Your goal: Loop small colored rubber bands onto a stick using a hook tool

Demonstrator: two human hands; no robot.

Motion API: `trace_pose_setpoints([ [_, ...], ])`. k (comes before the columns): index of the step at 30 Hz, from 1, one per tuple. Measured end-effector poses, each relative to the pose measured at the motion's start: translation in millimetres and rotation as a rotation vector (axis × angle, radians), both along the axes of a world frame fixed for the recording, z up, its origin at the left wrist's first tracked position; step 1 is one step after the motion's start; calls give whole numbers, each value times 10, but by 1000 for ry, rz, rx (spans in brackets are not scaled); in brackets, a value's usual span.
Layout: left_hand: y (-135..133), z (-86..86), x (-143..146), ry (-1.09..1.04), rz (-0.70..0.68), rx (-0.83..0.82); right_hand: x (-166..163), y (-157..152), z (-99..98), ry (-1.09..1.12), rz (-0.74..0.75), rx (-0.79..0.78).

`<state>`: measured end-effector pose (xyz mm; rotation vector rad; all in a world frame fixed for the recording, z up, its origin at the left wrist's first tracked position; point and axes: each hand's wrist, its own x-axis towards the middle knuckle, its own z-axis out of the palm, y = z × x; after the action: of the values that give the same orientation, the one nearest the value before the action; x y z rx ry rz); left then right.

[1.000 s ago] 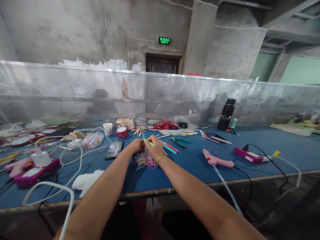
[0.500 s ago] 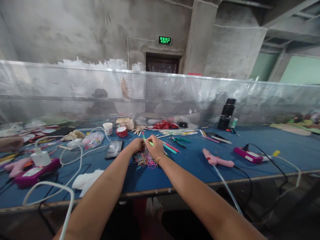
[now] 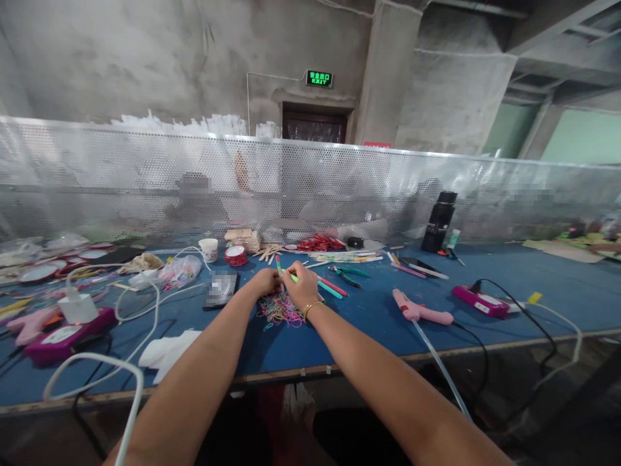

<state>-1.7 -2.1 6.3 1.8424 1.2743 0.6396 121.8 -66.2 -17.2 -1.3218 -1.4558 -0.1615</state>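
Vs. prev., blurred arm at L edge is withdrawn. Lime-green marker (image 3: 294,279) is gripped by R hand (image 3: 301,285), red-tipped stick (image 3: 278,261) by L hand (image 3: 266,282).

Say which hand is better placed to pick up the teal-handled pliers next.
Probably the right hand: it lies nearer the pliers than the left hand does, though it grips a slim green pen-like stick.

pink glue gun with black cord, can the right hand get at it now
Probably yes: the pink glue gun lies uncovered, though the right hand might first have to release a slim lime-green stick.
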Motion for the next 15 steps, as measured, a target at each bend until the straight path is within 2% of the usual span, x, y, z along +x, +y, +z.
trace_pose_setpoints([
  [3, 3, -9, 14, -18, 16, -15, 12, -1, 5, 18, -36, 4],
  [11, -23, 19, -2, 16, -6, 25, 0, 5, -9, 12, 74, 21],
  [15, -30, 11, 14, -13, 6, 9, 7, 11, -9, 11, 49, 12],
])
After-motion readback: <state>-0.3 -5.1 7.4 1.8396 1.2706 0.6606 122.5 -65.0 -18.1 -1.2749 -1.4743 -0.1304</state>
